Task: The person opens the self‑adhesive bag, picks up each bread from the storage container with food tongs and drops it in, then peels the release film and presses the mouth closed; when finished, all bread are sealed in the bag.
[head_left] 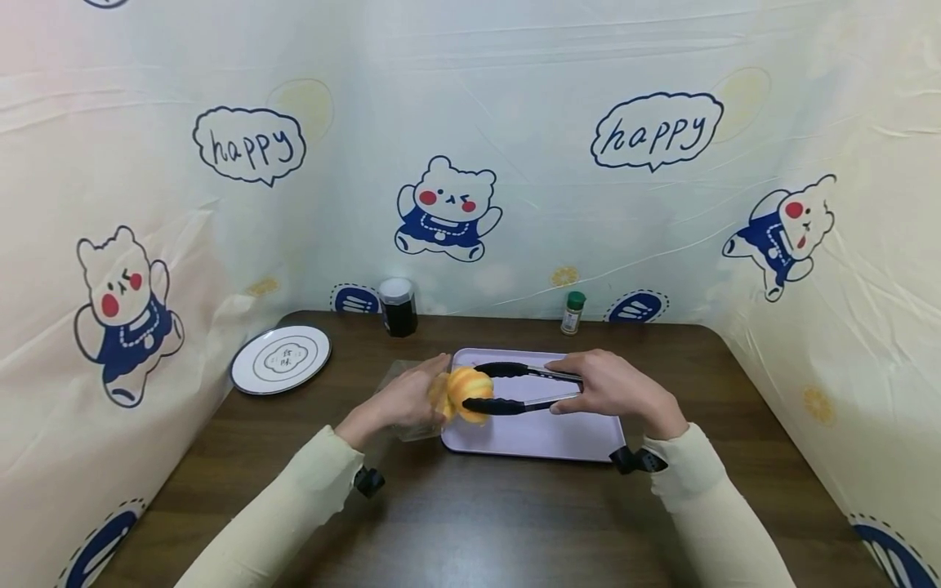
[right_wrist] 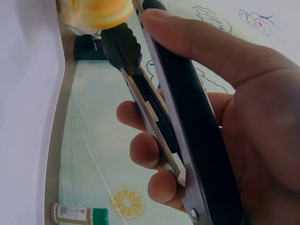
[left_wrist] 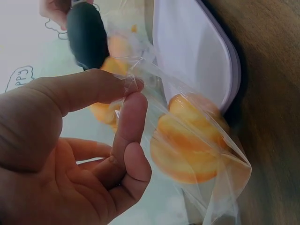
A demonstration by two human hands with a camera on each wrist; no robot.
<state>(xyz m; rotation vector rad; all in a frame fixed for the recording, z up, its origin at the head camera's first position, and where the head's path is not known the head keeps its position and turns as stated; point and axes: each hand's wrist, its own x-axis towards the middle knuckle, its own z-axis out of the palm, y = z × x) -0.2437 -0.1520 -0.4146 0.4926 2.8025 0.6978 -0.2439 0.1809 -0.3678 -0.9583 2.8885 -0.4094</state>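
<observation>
My left hand (head_left: 412,396) pinches the edge of a clear plastic bag (left_wrist: 234,176) between thumb and forefinger, its other fingers curled in. A golden bread roll (left_wrist: 185,145) shows through the film in the left wrist view. My right hand (head_left: 617,382) grips kitchen tongs (right_wrist: 187,126) with steel arms and black tips, thumb on one arm and fingers around the other. Between the black tips is another striped yellow-orange bread roll (head_left: 469,387), right beside the left hand at the bag's mouth. It hangs over the left end of a pale lilac tray (head_left: 551,437).
A white plate (head_left: 253,380) with a dark rim lies at the back left of the brown wooden table (head_left: 470,523). Along the back stand a dark jar with a white lid (head_left: 398,309) and a small shaker with a green cap (head_left: 572,314). Printed cloth hangs behind.
</observation>
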